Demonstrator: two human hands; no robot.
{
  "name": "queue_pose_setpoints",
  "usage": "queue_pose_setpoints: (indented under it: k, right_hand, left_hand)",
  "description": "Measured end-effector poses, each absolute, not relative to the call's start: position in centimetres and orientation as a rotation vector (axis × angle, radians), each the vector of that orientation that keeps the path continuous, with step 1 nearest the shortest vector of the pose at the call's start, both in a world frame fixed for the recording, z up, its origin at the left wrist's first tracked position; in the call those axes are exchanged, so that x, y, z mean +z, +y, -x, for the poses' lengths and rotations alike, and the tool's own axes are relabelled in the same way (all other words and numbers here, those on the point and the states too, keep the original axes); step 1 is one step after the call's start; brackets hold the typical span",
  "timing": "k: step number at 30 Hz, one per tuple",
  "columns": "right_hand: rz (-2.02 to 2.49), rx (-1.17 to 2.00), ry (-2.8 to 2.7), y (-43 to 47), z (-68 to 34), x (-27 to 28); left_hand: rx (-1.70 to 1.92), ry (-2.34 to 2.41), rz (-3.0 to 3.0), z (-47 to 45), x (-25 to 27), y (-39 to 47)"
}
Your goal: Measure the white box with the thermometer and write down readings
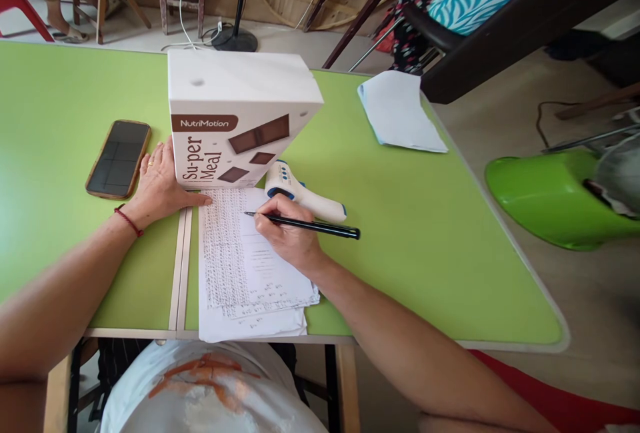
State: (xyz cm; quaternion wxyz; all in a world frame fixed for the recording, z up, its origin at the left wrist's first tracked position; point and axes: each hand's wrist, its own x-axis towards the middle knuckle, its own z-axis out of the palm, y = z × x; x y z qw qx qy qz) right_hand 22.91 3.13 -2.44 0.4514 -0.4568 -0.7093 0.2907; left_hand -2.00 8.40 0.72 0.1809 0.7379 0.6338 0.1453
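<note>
A black pen [320, 225] is pinched in my right hand [290, 233], its tip pointing left just over the handwritten sheets [227, 253]. Rows of small handwriting fill the top sheet's left side, and more sheets stick out beneath it. My left hand [160, 180] lies on the table with fingers apart, against the lower left edge of a white "Su-per Meal" box [245, 80]. Its thumb reaches the top left of the paper. Behind my right hand lies a white and blue infrared thermometer [320, 205], partly hidden by the hand.
A smartphone [119, 158] in a brown case lies left of my left hand. Folded white paper [403, 113] sits at the green table's [425, 253] far right edge. A green plastic stool or bin [540, 200] stands beyond that edge. Part of another person's leg [55, 10] shows at far left.
</note>
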Motion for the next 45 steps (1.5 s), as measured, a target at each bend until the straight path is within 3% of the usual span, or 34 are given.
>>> queue_pose_setpoints:
  k: [45]
  right_hand:
    - [1.162, 0.703, -1.707, 3.1, -23.0, -2.2]
  left_hand:
    - [0.572, 1.732, -2.106, 2.5, -0.6, 8.9]
